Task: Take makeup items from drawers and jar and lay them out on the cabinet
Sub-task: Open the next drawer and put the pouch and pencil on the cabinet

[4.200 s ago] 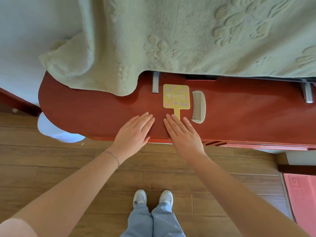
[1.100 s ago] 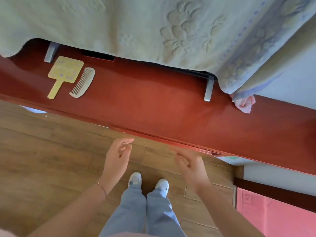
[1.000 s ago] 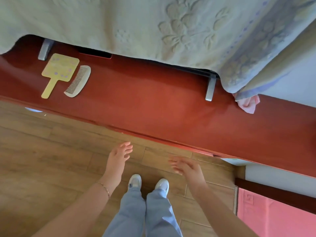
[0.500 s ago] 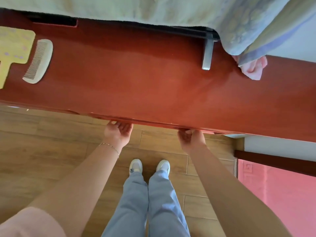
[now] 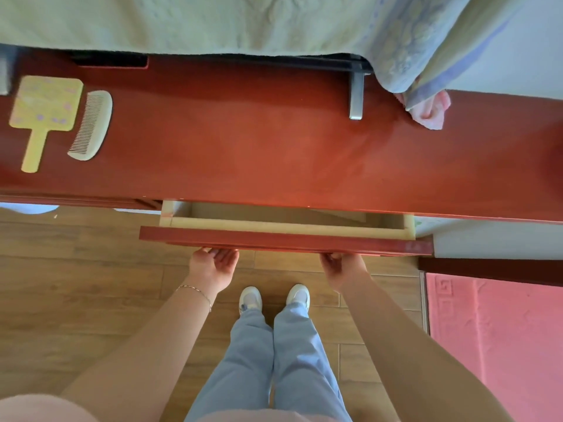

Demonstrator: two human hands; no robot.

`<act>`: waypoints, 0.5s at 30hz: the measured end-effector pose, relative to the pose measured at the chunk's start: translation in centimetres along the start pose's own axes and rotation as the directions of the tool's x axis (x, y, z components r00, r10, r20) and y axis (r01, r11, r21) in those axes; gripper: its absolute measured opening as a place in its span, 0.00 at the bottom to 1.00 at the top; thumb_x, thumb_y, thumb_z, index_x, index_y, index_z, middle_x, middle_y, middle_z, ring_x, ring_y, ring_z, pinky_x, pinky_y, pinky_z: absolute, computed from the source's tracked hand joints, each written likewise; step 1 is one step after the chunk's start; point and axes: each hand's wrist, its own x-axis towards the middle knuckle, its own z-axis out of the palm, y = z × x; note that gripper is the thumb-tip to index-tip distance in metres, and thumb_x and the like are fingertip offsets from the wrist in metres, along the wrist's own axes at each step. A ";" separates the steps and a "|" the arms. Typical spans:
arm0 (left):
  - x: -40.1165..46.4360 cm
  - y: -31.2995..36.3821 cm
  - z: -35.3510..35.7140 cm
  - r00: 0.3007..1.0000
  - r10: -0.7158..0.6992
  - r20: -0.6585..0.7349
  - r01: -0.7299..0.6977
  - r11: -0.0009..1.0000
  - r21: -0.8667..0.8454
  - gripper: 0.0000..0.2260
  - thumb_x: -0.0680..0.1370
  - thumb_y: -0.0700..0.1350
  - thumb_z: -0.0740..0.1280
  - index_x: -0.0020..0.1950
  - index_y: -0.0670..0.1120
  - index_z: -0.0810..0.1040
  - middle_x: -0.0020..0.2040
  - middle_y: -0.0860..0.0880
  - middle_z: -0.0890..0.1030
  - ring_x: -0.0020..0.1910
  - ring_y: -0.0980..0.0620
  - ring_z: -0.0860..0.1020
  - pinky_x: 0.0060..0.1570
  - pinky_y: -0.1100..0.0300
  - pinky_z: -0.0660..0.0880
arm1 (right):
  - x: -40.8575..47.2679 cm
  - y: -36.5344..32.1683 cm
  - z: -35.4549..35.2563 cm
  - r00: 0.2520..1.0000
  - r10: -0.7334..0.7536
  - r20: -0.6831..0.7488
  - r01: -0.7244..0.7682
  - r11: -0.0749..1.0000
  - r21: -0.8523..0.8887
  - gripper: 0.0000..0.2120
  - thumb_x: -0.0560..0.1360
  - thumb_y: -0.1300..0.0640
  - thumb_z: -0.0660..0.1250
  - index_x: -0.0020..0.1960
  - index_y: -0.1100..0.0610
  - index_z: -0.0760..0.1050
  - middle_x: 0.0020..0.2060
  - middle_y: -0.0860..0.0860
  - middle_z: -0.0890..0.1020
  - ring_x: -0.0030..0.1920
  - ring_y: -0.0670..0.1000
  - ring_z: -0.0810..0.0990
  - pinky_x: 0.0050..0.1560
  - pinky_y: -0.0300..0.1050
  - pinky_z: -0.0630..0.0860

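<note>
We see both grips hooked under the red wooden drawer front [image 5: 283,240]: left hand [image 5: 211,266], right hand [image 5: 344,269], fingers curled on its edge. The drawer stands partly open below the glossy red counter [image 5: 259,147].

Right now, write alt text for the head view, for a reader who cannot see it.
Seen from above, a left hand and a right hand grip the underside of a partly open drawer in a red cabinet. A yellow hand mirror and a comb lie on its top, far left.

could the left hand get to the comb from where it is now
Probably yes: the comb lies uncovered on the cabinet top, but the left hand must first let go of the drawer front.
</note>
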 end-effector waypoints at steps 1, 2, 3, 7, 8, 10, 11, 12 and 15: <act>-0.2 -0.2 -0.5 1.000 -0.003 -0.007 0.003 1.000 0.003 0.19 0.82 0.43 0.47 0.69 0.35 0.64 0.68 0.39 0.70 0.67 0.42 0.68 0.68 0.50 0.63 | -0.3 0.4 -0.4 1.000 0.004 -0.002 -0.004 1.000 0.010 0.15 0.72 0.74 0.50 0.33 0.61 0.66 0.29 0.57 0.75 0.38 0.52 0.75 0.62 0.47 0.72; -0.3 -0.4 -0.9 1.000 -0.006 -0.017 0.006 1.000 0.000 0.19 0.82 0.42 0.47 0.69 0.35 0.63 0.68 0.38 0.69 0.68 0.42 0.67 0.69 0.50 0.63 | -0.6 0.7 -0.9 1.000 0.008 -0.003 -0.008 1.000 0.014 0.14 0.73 0.74 0.50 0.34 0.61 0.67 0.30 0.56 0.75 0.38 0.52 0.75 0.62 0.47 0.72; -0.4 -0.6 -1.4 1.000 -0.010 -0.029 0.009 1.000 -0.004 0.19 0.82 0.42 0.47 0.70 0.35 0.62 0.69 0.38 0.68 0.69 0.42 0.66 0.69 0.49 0.62 | -0.9 1.0 -1.4 1.000 0.007 -0.003 -0.007 1.000 0.003 0.14 0.73 0.74 0.51 0.34 0.61 0.67 0.30 0.56 0.76 0.38 0.51 0.74 0.61 0.46 0.73; -0.9 -1.3 -3.2 0.998 -0.029 -0.055 0.029 1.000 -0.003 0.20 0.82 0.42 0.46 0.72 0.36 0.60 0.71 0.39 0.66 0.70 0.43 0.64 0.70 0.49 0.61 | -1.4 2.3 -3.6 0.999 0.033 -0.015 -0.035 0.995 -0.096 0.13 0.77 0.71 0.52 0.39 0.60 0.67 0.34 0.56 0.76 0.38 0.51 0.74 0.46 0.41 0.78; -1.0 -1.4 -3.6 0.998 -0.034 -0.056 0.034 0.999 0.002 0.20 0.81 0.42 0.46 0.70 0.35 0.62 0.70 0.39 0.67 0.70 0.43 0.65 0.70 0.50 0.61 | -1.4 2.6 -4.1 0.999 0.046 -0.019 -0.048 0.995 -0.092 0.12 0.78 0.70 0.51 0.41 0.59 0.67 0.38 0.56 0.74 0.39 0.52 0.74 0.41 0.41 0.79; -1.5 -1.7 -4.4 0.998 -0.045 -0.047 0.045 0.999 0.000 0.17 0.81 0.41 0.48 0.62 0.35 0.69 0.64 0.40 0.72 0.68 0.43 0.68 0.68 0.50 0.63 | -1.7 3.2 -4.8 0.999 0.033 -0.004 -0.033 0.996 -0.083 0.13 0.77 0.71 0.52 0.39 0.59 0.67 0.34 0.55 0.75 0.37 0.51 0.73 0.43 0.42 0.77; -1.7 -1.8 -4.8 0.998 -0.051 -0.037 0.051 0.999 0.005 0.15 0.81 0.41 0.49 0.55 0.35 0.71 0.59 0.41 0.75 0.66 0.43 0.69 0.67 0.50 0.65 | -2.0 3.5 -5.2 1.000 0.019 0.007 -0.019 0.997 -0.069 0.14 0.76 0.72 0.53 0.37 0.58 0.68 0.27 0.53 0.75 0.35 0.50 0.71 0.46 0.42 0.76; -1.9 -2.0 -5.1 0.998 -0.057 -0.027 0.057 0.998 0.004 0.13 0.80 0.41 0.50 0.50 0.36 0.72 0.54 0.41 0.76 0.65 0.44 0.70 0.66 0.50 0.66 | -2.1 3.9 -5.6 1.000 0.015 0.017 -0.014 0.998 -0.058 0.14 0.75 0.73 0.54 0.35 0.58 0.67 0.23 0.52 0.73 0.33 0.49 0.70 0.49 0.42 0.74; -2.6 -2.3 -5.9 0.998 -0.052 -0.019 0.052 0.999 -0.002 0.12 0.80 0.40 0.51 0.47 0.38 0.73 0.49 0.42 0.77 0.60 0.43 0.74 0.64 0.49 0.68 | -3.0 4.5 -6.5 1.000 0.004 0.012 -0.003 0.993 -0.118 0.13 0.74 0.73 0.55 0.36 0.59 0.69 0.28 0.53 0.73 0.34 0.50 0.72 0.52 0.41 0.73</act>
